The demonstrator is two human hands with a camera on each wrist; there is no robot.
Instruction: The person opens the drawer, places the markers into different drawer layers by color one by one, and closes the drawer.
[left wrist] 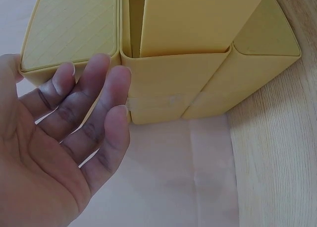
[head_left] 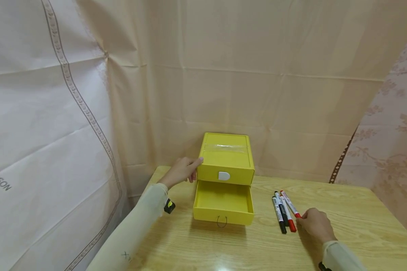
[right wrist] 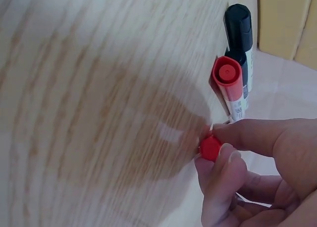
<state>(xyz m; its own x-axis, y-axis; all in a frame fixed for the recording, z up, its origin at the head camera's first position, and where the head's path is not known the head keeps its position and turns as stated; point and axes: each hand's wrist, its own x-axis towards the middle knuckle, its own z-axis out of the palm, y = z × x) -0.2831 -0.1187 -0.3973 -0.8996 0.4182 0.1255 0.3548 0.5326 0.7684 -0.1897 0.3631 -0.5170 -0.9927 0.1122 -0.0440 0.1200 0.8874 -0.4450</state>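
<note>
A yellow drawer cabinet (head_left: 225, 156) stands at the back of the table, its lower drawer (head_left: 207, 215) pulled out and its upper one closed. My left hand (head_left: 182, 171) rests against the cabinet's left side near the top front corner, thumb by the upper edge. In the left wrist view, the loosely bent fingers (left wrist: 115, 83) lie at the cabinet's side. To the right, my right hand (head_left: 317, 225) pinches the red end of a red-and-white marker (head_left: 289, 202) between thumb and forefinger. Beside it lie another red marker (head_left: 287, 214) and two black ones, the outer black marker (head_left: 279, 214) leftmost.
The wooden table (head_left: 352, 210) runs to a beige cloth (head_left: 285, 98) hanging behind it. White patterned cloth (head_left: 47, 143) hangs at the left and floral cloth (head_left: 393, 150) at the right. A small wire loop (head_left: 222, 222) hangs from the drawer's front.
</note>
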